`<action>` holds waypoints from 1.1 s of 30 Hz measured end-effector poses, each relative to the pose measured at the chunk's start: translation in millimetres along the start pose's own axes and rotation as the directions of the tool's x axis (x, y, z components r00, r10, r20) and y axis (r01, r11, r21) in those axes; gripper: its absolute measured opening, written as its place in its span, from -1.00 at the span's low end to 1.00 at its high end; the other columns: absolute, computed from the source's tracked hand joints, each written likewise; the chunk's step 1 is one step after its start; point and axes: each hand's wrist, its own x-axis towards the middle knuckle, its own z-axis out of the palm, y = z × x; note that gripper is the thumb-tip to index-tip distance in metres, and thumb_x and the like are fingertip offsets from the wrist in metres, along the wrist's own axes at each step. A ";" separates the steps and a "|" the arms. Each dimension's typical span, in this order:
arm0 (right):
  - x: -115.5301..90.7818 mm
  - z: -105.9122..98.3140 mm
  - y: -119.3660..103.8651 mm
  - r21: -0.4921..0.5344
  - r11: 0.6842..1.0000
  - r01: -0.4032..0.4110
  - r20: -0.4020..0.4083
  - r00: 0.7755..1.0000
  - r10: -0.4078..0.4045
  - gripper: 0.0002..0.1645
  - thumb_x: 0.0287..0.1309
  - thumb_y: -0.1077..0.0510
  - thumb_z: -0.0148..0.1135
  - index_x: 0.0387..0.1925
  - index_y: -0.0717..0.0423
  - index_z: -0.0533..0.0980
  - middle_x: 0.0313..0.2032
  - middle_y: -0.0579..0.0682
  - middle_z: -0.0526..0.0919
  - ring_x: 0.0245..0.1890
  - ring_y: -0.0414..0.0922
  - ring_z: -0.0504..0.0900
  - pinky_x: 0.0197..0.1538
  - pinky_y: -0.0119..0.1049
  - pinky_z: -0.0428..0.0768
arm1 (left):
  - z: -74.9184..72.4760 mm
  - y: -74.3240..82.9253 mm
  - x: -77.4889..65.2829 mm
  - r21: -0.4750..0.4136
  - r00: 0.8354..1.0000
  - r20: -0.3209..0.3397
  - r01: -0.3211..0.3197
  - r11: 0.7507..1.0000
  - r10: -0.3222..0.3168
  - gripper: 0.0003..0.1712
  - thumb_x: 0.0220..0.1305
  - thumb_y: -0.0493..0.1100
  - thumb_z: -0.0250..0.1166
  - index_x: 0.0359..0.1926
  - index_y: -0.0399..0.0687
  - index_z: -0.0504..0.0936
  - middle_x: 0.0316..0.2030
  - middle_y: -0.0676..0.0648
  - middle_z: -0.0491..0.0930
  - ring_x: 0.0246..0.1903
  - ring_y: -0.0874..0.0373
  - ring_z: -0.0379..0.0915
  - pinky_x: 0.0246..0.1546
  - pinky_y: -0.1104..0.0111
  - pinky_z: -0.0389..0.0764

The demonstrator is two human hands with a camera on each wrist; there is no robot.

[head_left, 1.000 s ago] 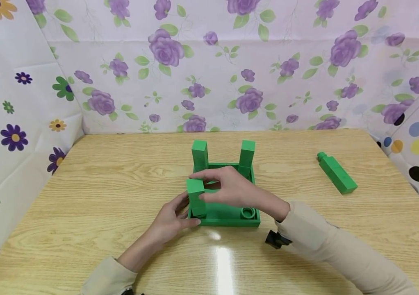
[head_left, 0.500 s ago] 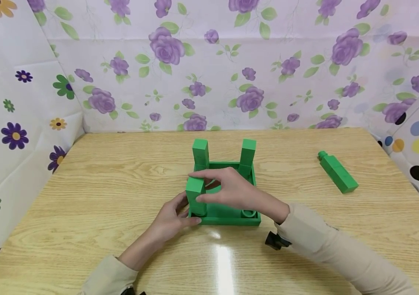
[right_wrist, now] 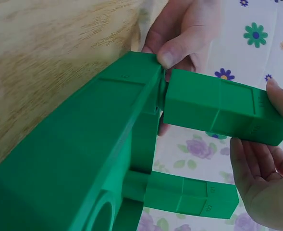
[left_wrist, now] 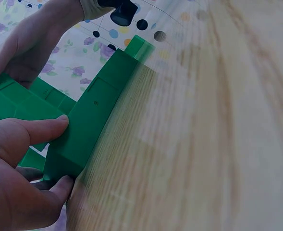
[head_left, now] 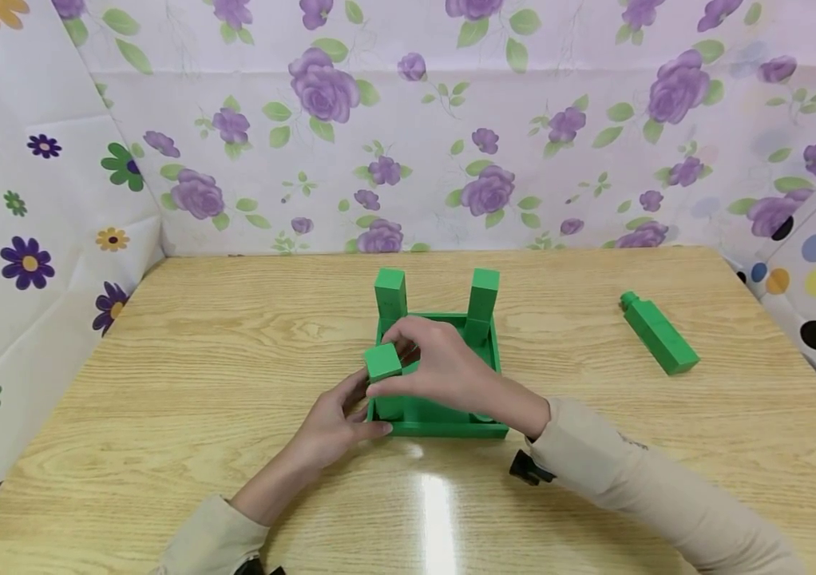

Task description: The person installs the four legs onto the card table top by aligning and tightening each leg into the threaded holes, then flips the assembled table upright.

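My right hand pinches the upper end of a green square leg between thumb and fingers. This leg stands at the near left corner of a shallow green tray-like base; a narrow gap shows at its foot in the right wrist view. My left hand grips the same corner of the base, thumb on one side and fingers on the other. Two similar legs, the far left leg and the far right leg, stand upright at the back corners. A round ring socket shows at another corner.
On the wooden table, a loose green leg with a knobbed end lies off to the right. Flowered cloth hangs behind the table, and patterned cloth stands at both sides.
The top face of the held leg has turned, and my right hand has shifted slightly left with its fingers bending more. My left hand keeps its place on the base.
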 end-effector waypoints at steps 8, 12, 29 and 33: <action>0.7 6.5 0.8 -0.150 0.988 0.048 -0.024 0.998 -0.052 -0.57 -0.08 0.00 0.55 -0.22 0.08 0.57 -0.34 -0.14 0.53 -0.32 -0.10 0.53 -0.27 -0.37 0.58 | 0.0 -0.3 -0.5 -0.001 1.000 0.000 0.016 1.000 -0.016 -0.08 0.13 -0.34 0.41 0.47 -0.06 0.16 0.38 -0.15 0.20 0.35 -0.10 0.12 0.29 0.17 0.33; 0.3 8.0 -0.5 -0.160 0.987 0.031 -0.006 0.999 -0.032 -0.49 -0.01 0.01 0.51 -0.04 0.13 0.58 -0.15 -0.08 0.60 -0.14 -0.10 0.55 -0.11 -0.33 0.59 | 0.2 -1.1 -0.1 0.003 1.000 -0.013 0.020 1.000 -0.020 -0.09 0.12 -0.34 0.42 0.45 -0.07 0.19 0.36 -0.15 0.24 0.35 -0.08 0.14 0.31 0.17 0.31; 11.7 -14.7 16.0 0.422 0.901 -0.100 0.350 0.935 -0.060 -0.35 0.21 0.27 0.29 0.33 0.17 0.35 0.23 0.02 0.48 0.24 -0.13 0.41 0.27 -0.21 0.43 | 0.0 -0.5 1.0 -0.013 1.000 -0.019 0.004 1.000 -0.004 -0.11 0.09 -0.42 0.40 0.43 -0.13 0.22 0.39 -0.19 0.18 0.39 -0.03 0.04 0.25 0.28 0.37; 12.1 -14.1 17.2 0.460 0.881 -0.109 0.364 0.929 -0.075 -0.36 0.21 0.31 0.28 0.32 0.22 0.35 0.17 0.07 0.54 0.16 -0.09 0.51 0.22 -0.15 0.49 | -0.1 -0.9 1.2 -0.007 1.000 -0.015 0.005 1.000 -0.006 -0.13 0.09 -0.43 0.40 0.41 -0.13 0.25 0.39 -0.17 0.18 0.40 -0.02 0.02 0.27 0.29 0.33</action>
